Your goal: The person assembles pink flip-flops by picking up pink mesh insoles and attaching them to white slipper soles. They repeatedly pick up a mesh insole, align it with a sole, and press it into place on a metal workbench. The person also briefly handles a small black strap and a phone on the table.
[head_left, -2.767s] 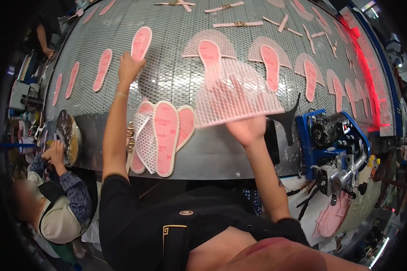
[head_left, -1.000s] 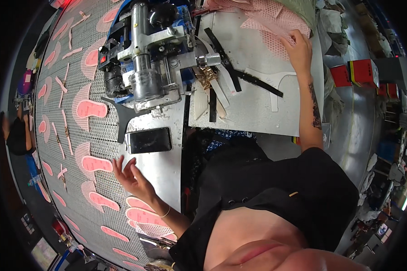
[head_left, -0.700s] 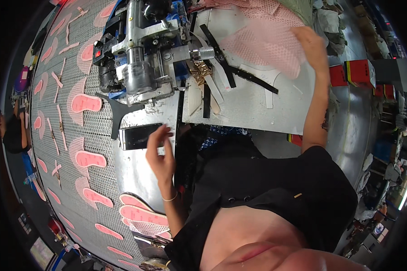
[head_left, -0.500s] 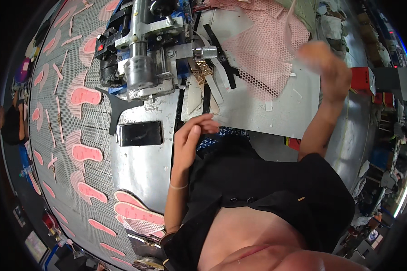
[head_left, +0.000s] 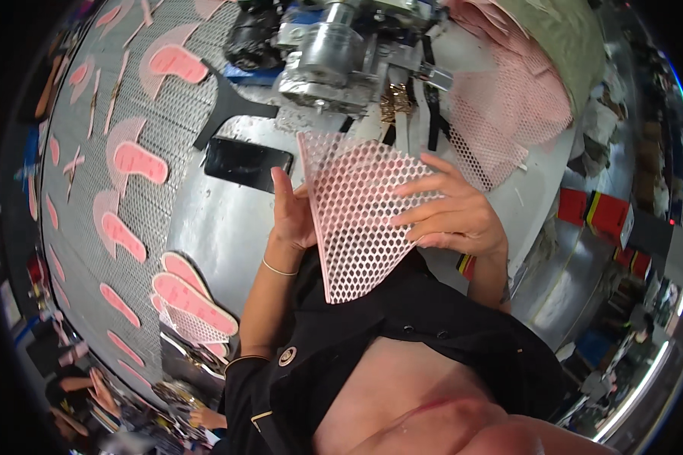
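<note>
A pink-and-white perforated mesh piece (head_left: 360,227), roughly triangular with a pink left edge, hangs in front of my chest. My right hand (head_left: 463,208) grips it at its right side, with the fingers spread over its face. At the left edge is my left hand (head_left: 290,212); its thumb sticks up apart from the mesh, and its fingers pass partly out of sight behind it. A dark phone (head_left: 248,163) lies on the metal table just beyond my left hand. The metal head of a machine (head_left: 330,57) stands beyond the mesh.
More pink mesh (head_left: 501,98) is heaped at the far right beside a green-grey cloth (head_left: 561,45). At left, a grated surface (head_left: 155,205) bears several pink insoles (head_left: 140,161). Stacked insoles (head_left: 190,299) sit by my left forearm. Red boxes (head_left: 607,216) stand at right.
My right hand has come inward from the far right, bringing the mesh piece in front of me. My left hand has moved to its left edge. The view has shifted.
</note>
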`<action>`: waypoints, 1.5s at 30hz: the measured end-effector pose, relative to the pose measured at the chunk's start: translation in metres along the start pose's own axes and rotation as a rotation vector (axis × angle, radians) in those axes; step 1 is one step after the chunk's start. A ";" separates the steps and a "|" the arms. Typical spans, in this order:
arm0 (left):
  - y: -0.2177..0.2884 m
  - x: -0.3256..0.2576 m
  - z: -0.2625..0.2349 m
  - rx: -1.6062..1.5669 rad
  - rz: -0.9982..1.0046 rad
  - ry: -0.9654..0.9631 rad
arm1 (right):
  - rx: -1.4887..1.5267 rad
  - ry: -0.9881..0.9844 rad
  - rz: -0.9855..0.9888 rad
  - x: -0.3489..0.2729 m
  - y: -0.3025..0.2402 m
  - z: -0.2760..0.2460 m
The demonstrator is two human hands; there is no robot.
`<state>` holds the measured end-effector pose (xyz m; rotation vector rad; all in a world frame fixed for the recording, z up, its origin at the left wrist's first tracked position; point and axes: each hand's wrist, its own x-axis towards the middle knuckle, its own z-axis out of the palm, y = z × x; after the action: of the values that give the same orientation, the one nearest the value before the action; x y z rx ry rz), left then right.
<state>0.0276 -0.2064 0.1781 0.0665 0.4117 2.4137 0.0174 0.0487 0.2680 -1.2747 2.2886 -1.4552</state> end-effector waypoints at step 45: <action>-0.035 -0.008 0.034 0.570 0.327 0.289 | 0.127 0.542 0.587 0.063 -0.004 0.017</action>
<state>0.0607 -0.1771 0.1995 0.0363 1.3010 2.5477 -0.0110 -0.0084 0.2808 -0.1239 2.4985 -1.7988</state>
